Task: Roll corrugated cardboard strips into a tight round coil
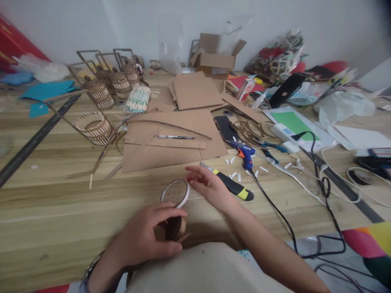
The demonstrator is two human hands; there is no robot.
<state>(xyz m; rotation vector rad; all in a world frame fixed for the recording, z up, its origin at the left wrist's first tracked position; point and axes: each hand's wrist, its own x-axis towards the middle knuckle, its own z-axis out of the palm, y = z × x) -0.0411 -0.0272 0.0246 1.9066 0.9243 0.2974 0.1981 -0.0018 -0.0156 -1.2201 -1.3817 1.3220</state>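
Observation:
My left hand point(149, 232) curls around a small dark brown, round-ended piece point(174, 228) near the table's front edge. Just beyond its fingers stands a thin ring point(185, 198) with a white outer band and a darker rim; whether the left fingers also touch it is unclear. My right hand point(210, 187) has its fingers apart and loosely bent, with fingertips close to the ring's right side. Beside that hand lies a black and yellow utility knife point(233, 185), its blade pointing toward the fingers.
A blue glue gun point(246, 154) trails a black cord point(271, 201) across the right side, among white scraps. Cardboard sheets point(171, 156) carry a pen point(175, 137). An open slatted basket point(96, 128) stands left, before several slatted lanterns point(99, 94). Pliers point(271, 146) lie right.

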